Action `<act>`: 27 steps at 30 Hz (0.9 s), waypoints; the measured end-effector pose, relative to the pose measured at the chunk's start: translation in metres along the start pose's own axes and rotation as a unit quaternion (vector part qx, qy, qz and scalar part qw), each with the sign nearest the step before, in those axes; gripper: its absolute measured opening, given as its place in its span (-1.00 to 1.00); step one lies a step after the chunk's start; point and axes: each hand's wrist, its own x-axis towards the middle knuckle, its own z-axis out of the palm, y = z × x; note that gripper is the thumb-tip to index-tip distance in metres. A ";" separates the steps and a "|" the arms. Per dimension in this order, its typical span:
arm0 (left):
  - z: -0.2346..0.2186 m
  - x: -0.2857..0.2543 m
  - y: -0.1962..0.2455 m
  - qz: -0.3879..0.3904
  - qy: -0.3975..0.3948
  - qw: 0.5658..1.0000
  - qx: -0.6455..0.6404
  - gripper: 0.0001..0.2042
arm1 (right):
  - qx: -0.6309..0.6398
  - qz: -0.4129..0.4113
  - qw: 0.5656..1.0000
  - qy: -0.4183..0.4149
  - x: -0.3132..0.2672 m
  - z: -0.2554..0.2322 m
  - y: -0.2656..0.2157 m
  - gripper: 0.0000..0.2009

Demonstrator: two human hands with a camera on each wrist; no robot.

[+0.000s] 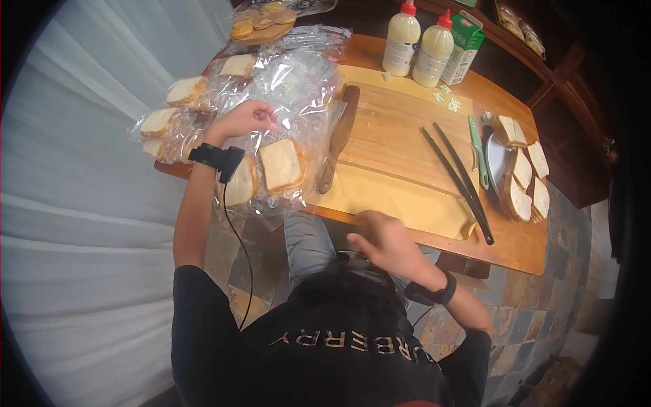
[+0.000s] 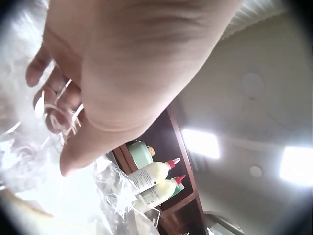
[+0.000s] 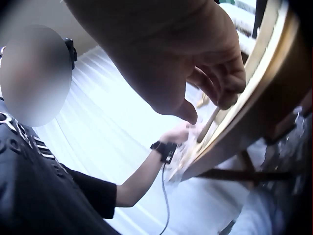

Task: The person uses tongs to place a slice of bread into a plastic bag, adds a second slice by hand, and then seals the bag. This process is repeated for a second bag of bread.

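My left hand point(image 1: 245, 119) is over the clear plastic bags point(image 1: 291, 78) at the table's left side. In the left wrist view its fingers point(image 2: 58, 117) curl with thin clear plastic between them. Just below that hand, a sandwich point(image 1: 281, 165) lies on the plastic, with another sandwich point(image 1: 241, 186) beside it, partly behind the wrist strap. Several bagged sandwiches point(image 1: 186, 89) line the left edge. Close to the front edge of the table, my right hand point(image 1: 388, 245) hangs with loosely bent fingers and holds nothing.
A wooden spatula point(image 1: 344, 132) lies along the cutting board point(image 1: 407, 136). Black tongs point(image 1: 461, 183) and a green knife point(image 1: 478, 149) are to the right, beside a plate point(image 1: 497, 159) of cut sandwiches. Two bottles point(image 1: 403, 41) and a carton point(image 1: 465, 47) stand behind.
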 end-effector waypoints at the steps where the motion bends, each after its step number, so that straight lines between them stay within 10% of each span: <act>1: 0.002 -0.001 -0.002 0.043 -0.006 0.996 -0.081 -0.82 | 0.047 0.034 0.997 -0.048 0.008 0.007 -0.005 -0.60; 7: -0.002 -0.023 0.008 0.071 -0.017 0.987 -0.145 -0.87 | 0.308 0.233 0.910 -0.152 0.055 0.019 -0.034 -0.60; 20: -0.012 -0.048 -0.006 0.003 0.012 0.964 -0.267 -0.86 | 0.365 0.295 0.863 -0.190 0.093 0.043 -0.031 -0.66; 27: 0.001 -0.048 0.006 -0.004 -0.033 0.991 -0.131 -0.57 | 0.375 0.298 0.857 -0.191 0.097 0.050 -0.030 -0.69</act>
